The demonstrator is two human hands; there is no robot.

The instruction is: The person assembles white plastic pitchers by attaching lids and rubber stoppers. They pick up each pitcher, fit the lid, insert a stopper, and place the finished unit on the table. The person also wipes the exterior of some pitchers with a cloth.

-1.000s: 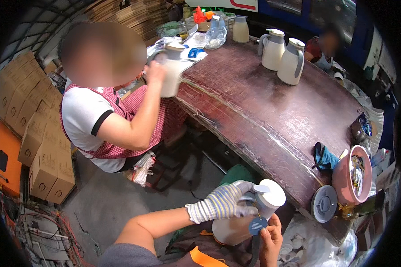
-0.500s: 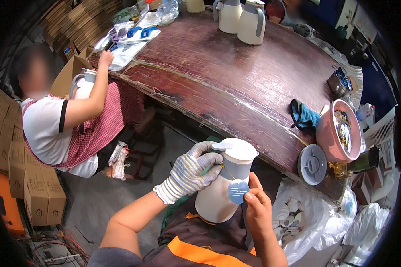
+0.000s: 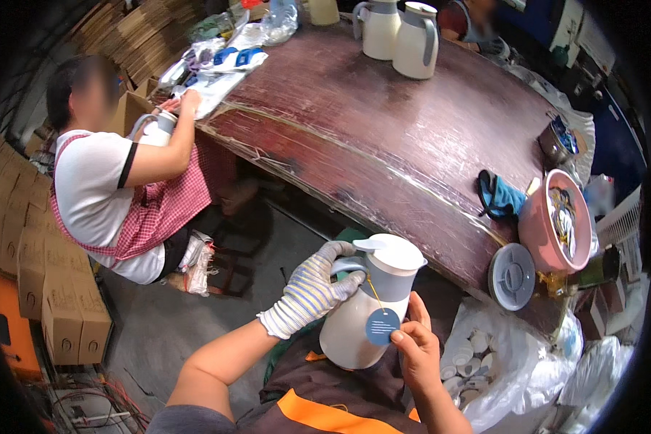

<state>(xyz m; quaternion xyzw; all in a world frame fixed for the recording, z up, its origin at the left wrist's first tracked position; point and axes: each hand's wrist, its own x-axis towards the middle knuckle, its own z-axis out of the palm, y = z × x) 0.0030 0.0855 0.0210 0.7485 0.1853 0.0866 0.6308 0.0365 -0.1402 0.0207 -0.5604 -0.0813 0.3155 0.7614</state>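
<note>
A white vacuum jug (image 3: 349,336) with a grey neck band and white lid stands tilted above my lap. My left hand (image 3: 311,291), in a striped knit glove, is closed round its grey handle (image 3: 349,265). From the handle side a yellow cord (image 3: 374,291) runs down to a round blue hang tag (image 3: 382,328) lying against the jug's front. With the thumb of my bare right hand (image 3: 421,351) I pinch the tag's lower right edge. The other fingers of that hand rest along the jug's right side, partly hidden behind it.
A dark red worktable (image 3: 325,123) carries two white jugs (image 3: 416,50), a blue glove (image 3: 503,197), a pink basin (image 3: 553,231) of tags and a grey round lid (image 3: 512,277). A co-worker (image 3: 98,188) sits left beside cartons (image 3: 69,318). A plastic bag (image 3: 495,365) of discs lies right.
The jug and both my hands sit slightly lower in view. The tag now hangs flatter with its cord more stretched. My left fingers have shifted back on the handle. The co-worker's head has lifted.
</note>
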